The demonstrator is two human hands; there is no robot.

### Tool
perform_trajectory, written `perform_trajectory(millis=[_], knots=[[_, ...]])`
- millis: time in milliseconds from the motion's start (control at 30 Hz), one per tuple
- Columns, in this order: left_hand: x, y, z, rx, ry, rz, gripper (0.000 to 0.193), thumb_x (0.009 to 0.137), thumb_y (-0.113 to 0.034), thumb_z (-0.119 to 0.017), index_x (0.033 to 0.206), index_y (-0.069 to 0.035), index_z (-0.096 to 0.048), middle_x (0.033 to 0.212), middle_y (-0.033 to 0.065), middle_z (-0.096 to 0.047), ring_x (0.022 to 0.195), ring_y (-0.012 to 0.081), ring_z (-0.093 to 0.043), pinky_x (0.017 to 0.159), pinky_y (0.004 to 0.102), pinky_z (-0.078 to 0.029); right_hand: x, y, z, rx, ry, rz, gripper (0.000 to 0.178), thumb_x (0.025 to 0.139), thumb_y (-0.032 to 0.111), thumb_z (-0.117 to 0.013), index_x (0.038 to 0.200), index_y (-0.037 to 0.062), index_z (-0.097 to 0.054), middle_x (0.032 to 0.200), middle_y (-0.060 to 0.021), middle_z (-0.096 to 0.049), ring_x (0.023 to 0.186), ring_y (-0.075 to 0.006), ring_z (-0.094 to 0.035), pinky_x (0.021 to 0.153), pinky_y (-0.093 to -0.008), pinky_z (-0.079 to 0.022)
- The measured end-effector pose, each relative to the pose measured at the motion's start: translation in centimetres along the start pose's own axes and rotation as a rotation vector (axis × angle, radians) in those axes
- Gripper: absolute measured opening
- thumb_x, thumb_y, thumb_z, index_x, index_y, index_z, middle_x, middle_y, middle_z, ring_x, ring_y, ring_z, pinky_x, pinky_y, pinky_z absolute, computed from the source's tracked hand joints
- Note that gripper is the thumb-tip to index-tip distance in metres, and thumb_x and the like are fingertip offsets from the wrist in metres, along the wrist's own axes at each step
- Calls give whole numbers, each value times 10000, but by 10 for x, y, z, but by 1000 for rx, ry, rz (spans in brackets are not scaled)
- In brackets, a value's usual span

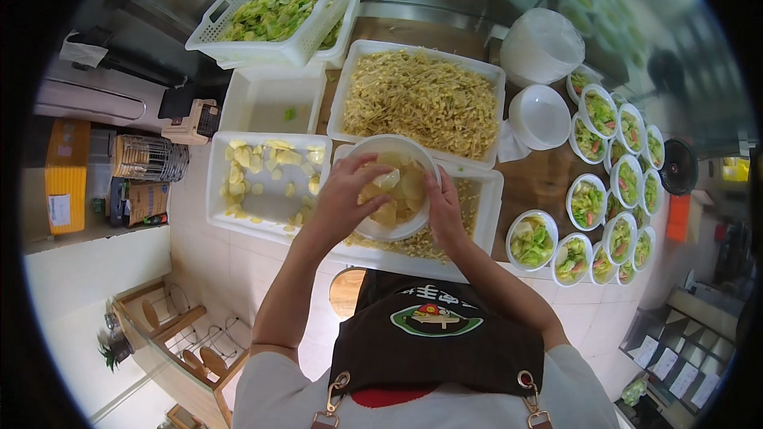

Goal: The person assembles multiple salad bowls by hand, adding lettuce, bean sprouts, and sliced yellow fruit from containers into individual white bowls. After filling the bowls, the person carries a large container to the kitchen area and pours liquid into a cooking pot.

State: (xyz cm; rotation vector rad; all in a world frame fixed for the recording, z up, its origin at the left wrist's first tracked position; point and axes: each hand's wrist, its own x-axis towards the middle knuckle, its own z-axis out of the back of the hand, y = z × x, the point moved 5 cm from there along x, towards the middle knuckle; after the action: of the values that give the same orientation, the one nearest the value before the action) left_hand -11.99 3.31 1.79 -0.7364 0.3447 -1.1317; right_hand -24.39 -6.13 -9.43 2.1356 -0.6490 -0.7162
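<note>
A round white bowl (402,145) holds pale yellow slices (410,191) that look like potato. My right hand (443,205) grips the bowl at its right side, with the thumb near the rim. My left hand (348,195) reaches in over the left rim, its fingers curved and apart, and the fingertips are at the slices. Beneath and left of the bowl, a white tray (266,183) holds more of these slices along its edges. Under the bowl and my right hand lies another white tray (491,202) with small yellowish pieces, partly covered by my arms.
Behind the bowl stands a tray of bean sprouts (421,99). A white basket (208,30) of chopped greens is at the far left, above a nearly bare white tray (266,99). Stacked white bowls (539,117) stand right of the sprouts. Several filled bowls (531,240) crowd the right side.
</note>
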Motion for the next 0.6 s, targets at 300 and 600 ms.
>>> perform_trajectory(millis=[300,600], knots=[[-9,4,-23,158,39,-71,264,692,13,-650,944,-56,-614,989,93,-586,947,269,-571,809,328,-484,12,-13,3,-36,-36,-69,323,961,209,-430,1217,13,-458,1082,-45,-545,978,-95,-498,857,-243,-407],[66,91,135,159,-433,39,107,771,26,-604,873,-7,-596,780,122,-560,643,249,-560,584,306,-454,35,-35,27,-96,-250,-81,376,958,245,-416,1265,28,-428,1183,-76,-525,1062,-169,-515,930,-298,-417]])
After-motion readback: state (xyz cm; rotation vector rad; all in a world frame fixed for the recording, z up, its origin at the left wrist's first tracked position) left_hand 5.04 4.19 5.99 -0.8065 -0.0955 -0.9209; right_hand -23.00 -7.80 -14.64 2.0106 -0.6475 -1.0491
